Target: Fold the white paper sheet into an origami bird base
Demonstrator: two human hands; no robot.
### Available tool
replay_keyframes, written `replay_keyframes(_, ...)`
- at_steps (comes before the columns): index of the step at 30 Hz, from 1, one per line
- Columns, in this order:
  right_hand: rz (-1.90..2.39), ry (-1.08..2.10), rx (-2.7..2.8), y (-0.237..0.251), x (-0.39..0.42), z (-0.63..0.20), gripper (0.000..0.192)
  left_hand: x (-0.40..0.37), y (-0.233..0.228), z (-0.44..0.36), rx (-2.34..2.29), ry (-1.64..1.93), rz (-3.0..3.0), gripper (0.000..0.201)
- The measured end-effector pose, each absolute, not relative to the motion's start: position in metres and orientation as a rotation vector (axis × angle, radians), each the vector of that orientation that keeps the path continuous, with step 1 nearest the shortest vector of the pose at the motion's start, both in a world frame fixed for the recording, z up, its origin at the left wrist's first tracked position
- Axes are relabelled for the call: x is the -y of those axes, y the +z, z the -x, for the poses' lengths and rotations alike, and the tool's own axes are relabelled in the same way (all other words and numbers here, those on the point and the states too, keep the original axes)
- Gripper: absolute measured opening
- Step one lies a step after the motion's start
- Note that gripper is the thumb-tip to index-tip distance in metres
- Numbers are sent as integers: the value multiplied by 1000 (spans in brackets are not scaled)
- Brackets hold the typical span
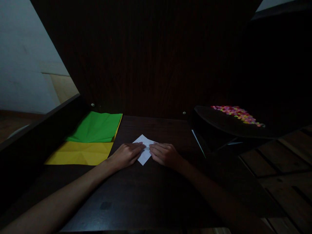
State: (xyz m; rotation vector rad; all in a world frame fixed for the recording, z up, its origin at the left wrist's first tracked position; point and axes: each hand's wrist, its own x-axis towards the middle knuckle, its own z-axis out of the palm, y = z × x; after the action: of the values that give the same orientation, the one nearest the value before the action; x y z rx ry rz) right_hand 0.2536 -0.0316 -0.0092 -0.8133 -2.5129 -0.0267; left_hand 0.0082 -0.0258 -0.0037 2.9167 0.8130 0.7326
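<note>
Forearms nearest cam; I see L hand (126, 155) + R hand (164, 154) flat, pinning white paper (144, 150), nothing gripped. Mid-fold, I reckon; next needs firm crease.

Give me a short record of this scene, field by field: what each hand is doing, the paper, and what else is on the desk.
left hand: left hand lies flat on the white paper, fingers pressing its left half
right hand: right hand presses the paper's right side, fingertips meeting the left hand's
paper: small, white, turned like a diamond, flat on the dark desk
left of hands: green sheet overlapping a yellow sheet
right: dark tray holding small colourful pieces
light: dim
</note>
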Motion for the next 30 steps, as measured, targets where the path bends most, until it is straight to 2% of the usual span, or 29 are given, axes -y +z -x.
replay_keyframes(9,808,-9,2491,-13,38,-248,28,27,-3,-12,-823,772,-2900,31)
replay_keyframes(15,730,-122,2515,-8,40,-244,26,32,4,-17,-851,768,-2868,29)
replay_keyframes(17,723,-132,2455,-1,41,-246,23,33,8,-17,-946,813,-2694,28)
replay_keyframes(21,880,-192,2151,13,44,-254,40,30,19,-14,-1188,1043,-2141,29)
replay_keyframes(24,979,-204,1876,19,44,-259,45,25,23,-13,-1127,1160,-1743,29)
replay_keyframes(27,1003,2,1748,17,39,-259,43,21,21,-15,-1013,1214,-1488,25)
replay_keyframes(30,955,473,1685,7,35,-253,44,23,16,-20,-952,1238,-1336,23)
